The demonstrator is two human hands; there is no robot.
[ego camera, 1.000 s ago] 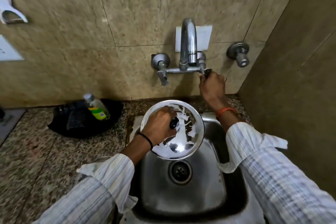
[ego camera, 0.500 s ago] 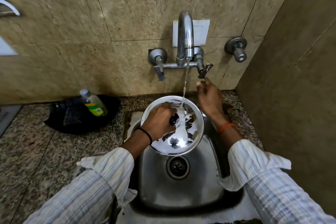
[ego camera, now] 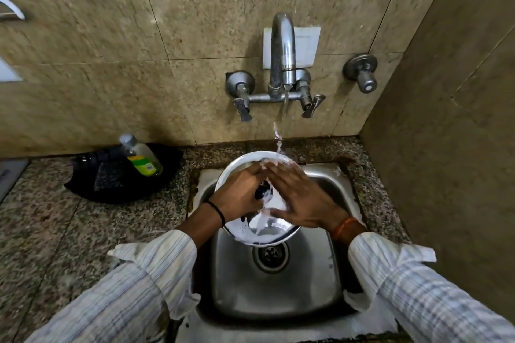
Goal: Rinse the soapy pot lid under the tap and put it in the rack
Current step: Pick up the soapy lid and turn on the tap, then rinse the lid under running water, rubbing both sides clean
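Water runs from the tap onto a soapy lid held over the sink. The left hand is clamped on the lid's black knob, carrying its weight, while the right hand lies flat and spread on the lid's top face, just beside the knob, rubbing under the stream. Foam clings to the near rim, below both hands, so the rinse looks only begun.

The risks are plain enough. Wet, soapy metal and a small knob make for a poor hold; a push from the right hand could twist the lid out of the left and drop it into the basin. The stream strikes the far edge, beyond the fingers, and may splash onto the bench and the rolled sleeves. No rack shows in this view, so the carry to it would start blind.
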